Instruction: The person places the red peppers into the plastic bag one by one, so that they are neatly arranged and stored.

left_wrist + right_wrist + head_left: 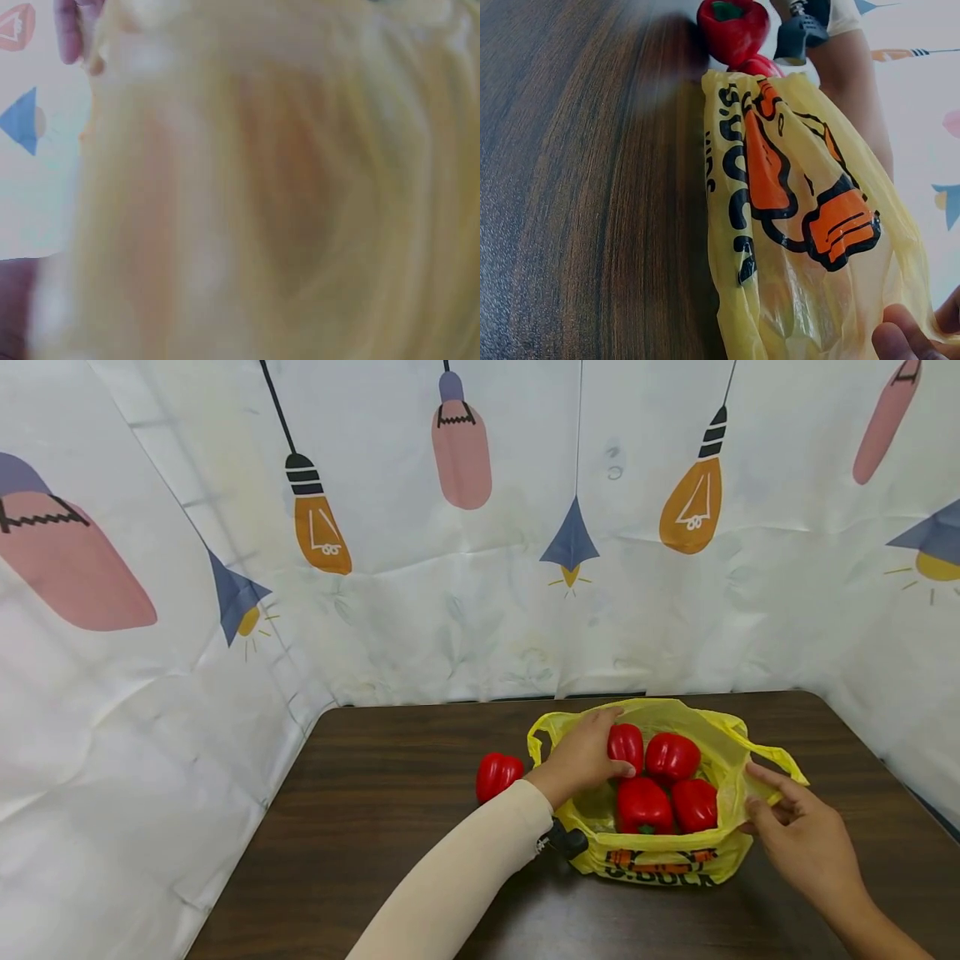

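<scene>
A yellow plastic bag [660,860] with black and orange print stands open on the table, several red bell peppers [672,756] inside. My left hand [585,756] reaches over the bag's left side, thumb and fingers around a red bell pepper [627,745] at its upper left. At the bag's right rim, my right hand [806,835] pinches the plastic near the handle. Another red bell pepper [498,776] lies on the table left of the bag. In the left wrist view, the blurred bag [285,187] hides most of the scene.
The dark wood-grain table [375,827] extends to the left and in front of the bag. Behind it hangs a white cloth [465,610] printed with lamps and bulbs. A black wrist strap device [564,840] sits against the bag's left edge.
</scene>
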`<state>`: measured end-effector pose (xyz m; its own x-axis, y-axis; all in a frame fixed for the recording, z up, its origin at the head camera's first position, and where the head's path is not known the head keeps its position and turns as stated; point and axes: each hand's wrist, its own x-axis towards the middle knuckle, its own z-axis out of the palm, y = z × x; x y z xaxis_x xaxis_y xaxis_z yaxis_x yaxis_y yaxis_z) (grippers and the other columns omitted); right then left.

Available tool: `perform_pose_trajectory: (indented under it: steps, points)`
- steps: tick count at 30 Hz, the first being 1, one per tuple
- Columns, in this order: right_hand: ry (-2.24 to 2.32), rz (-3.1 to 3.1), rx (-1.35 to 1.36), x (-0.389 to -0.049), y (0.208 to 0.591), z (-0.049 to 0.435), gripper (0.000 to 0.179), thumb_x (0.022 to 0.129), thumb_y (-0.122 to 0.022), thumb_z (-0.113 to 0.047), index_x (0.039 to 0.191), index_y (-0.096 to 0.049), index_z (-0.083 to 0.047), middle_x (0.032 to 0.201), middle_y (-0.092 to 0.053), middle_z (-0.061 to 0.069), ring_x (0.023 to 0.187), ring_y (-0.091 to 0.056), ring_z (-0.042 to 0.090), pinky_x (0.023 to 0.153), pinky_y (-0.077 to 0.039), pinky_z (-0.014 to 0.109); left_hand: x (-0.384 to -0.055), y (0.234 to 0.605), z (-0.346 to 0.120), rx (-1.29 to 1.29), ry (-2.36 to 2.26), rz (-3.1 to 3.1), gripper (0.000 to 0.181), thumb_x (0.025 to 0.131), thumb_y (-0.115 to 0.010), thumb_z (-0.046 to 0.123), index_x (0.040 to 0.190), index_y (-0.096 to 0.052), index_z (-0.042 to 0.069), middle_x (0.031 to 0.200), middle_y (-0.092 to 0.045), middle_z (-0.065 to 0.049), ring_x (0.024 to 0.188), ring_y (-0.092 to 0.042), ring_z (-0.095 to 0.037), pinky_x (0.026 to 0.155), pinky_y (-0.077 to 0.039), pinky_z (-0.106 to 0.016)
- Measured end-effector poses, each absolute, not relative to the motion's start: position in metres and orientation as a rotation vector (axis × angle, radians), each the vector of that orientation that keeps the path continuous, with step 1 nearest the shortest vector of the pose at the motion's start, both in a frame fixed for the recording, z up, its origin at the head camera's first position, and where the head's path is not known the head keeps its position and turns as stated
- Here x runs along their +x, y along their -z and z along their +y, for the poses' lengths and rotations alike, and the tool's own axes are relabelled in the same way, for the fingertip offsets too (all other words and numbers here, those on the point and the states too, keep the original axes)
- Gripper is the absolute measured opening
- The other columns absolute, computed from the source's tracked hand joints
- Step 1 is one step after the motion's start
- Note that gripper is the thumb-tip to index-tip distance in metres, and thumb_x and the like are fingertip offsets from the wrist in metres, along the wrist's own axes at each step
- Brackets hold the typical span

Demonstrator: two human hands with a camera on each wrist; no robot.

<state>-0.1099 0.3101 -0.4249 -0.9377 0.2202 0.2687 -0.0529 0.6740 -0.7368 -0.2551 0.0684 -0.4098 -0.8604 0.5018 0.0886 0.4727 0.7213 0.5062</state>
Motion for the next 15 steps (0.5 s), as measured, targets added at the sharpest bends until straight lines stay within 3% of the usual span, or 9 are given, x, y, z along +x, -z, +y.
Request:
perform_pose_trajectory:
  steps: [8,15]
  points:
    - [-1.153,-2.543,-0.115,-0.111,0.424,0.311,0.043,0.104,-0.06,-0.014,0.144,-0.056,0.001,0.074,-0.072,0.007,0.061,-0.068,0.01,0.039,-0.036,0.031,-0.245,0.386,0.053,0.98,-0.781,2.836,0.084,0.088,-0.083,0.032,0.158,-0.039,0.019,0.155,-0.047,0.001,0.14,-0.045,-0.017,0.11,-0.043,-0.029]
    - [-1.154,-2.548,-0.116,-0.111,0.422,0.311,0.043,0.104,-0.06,-0.015,0.143,-0.055,0.003,0.074,-0.072,0.007,0.061,-0.068,0.009,0.039,-0.036,0.03,-0.235,0.373,0.033,1.17,-0.955,2.64,0.087,0.088,-0.084,0.025,0.159,-0.035,0.016,0.158,-0.042,0.001,0.109,-0.067,-0.015,0.089,-0.051,-0.015]
